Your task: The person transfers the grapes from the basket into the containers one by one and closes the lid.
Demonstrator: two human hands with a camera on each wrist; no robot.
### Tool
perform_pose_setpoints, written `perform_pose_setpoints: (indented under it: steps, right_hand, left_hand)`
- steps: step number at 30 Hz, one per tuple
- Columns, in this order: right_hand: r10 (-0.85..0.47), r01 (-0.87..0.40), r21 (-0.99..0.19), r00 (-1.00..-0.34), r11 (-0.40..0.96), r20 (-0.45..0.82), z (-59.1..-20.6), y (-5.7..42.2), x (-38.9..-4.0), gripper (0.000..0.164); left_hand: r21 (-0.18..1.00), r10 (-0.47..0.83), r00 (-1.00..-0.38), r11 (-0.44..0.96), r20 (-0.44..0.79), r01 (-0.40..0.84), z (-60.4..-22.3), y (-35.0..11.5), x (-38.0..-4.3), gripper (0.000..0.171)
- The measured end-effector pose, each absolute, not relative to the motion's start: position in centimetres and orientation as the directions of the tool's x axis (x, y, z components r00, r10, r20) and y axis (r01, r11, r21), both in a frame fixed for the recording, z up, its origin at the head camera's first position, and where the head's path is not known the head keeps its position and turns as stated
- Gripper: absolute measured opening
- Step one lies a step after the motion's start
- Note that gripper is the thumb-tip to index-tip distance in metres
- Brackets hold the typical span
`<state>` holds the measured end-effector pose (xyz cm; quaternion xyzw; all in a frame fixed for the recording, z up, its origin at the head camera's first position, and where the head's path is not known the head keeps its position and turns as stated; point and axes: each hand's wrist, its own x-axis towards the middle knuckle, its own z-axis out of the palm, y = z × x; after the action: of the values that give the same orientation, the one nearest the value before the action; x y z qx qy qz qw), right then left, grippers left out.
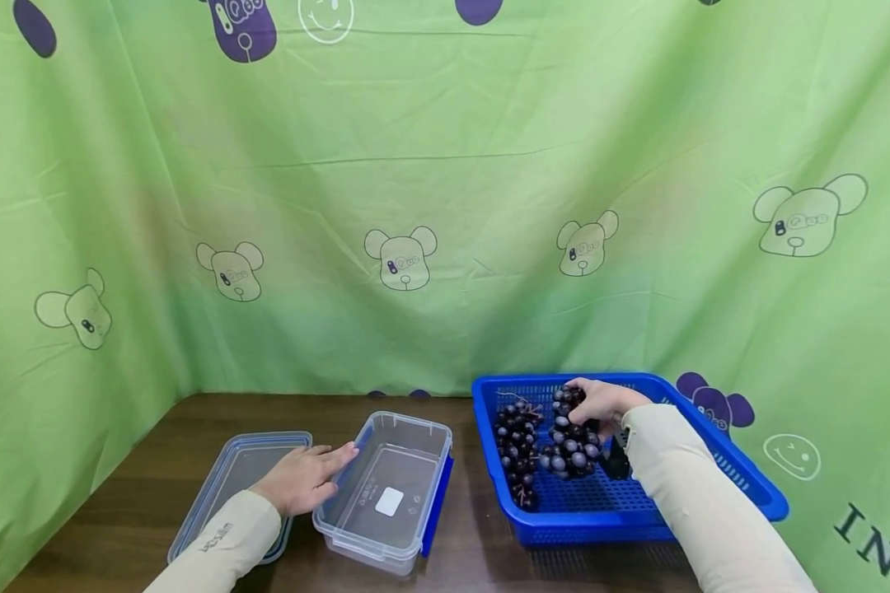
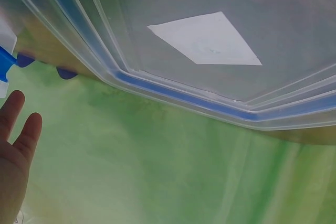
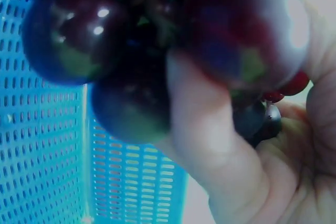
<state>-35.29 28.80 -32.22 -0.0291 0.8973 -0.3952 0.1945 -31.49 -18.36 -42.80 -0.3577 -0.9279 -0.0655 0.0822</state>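
My right hand [image 1: 602,405] grips grapes [image 1: 571,449]; squeezing could burst them. My left hand [image 1: 302,480], fingers extended, perhaps touches the box [image 1: 415,465].

Round grapes [image 1: 573,453] were purple-black, dusted blue-grey. The rectangular plastic basket [image 1: 593,520] was bright blue with a slotted pattern. The rectangular plastic box [image 1: 414,471] was clear, with a blue latch [image 1: 437,506] and a white label [image 1: 389,501]; the flat rectangular lid [image 1: 245,463] was clear, edged bluish. The wooden desk [image 1: 129,494] was dark brown. The green cloth backdrop [image 1: 482,329] carried outlined bear heads [image 1: 404,263], purple shapes [image 1: 714,403] and white smiley faces [image 1: 792,458]. Long cloth sleeves [image 1: 700,490] were cream.
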Motion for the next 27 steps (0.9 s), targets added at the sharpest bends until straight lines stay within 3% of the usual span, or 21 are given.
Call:
perform_pose_setpoints:
  steps: [14,27]
  right_hand:
    - [-0.265,0.082,-0.753,-0.907,0.653,-0.328,-31.5,25.9,-33.9,0.080]
    - [-0.338,0.075,-0.846,-0.895,0.528,-0.291,-31.6,21.8,-34.4,0.075]
  left_hand:
    - [0.068,0.649,-0.732,0.737,0.208,0.673,-42.8,-18.4,-31.4,0.050]
    - [0.090,0.637,-0.740,0.742,0.216,0.665,-42.8,-18.2,-31.0,0.050]
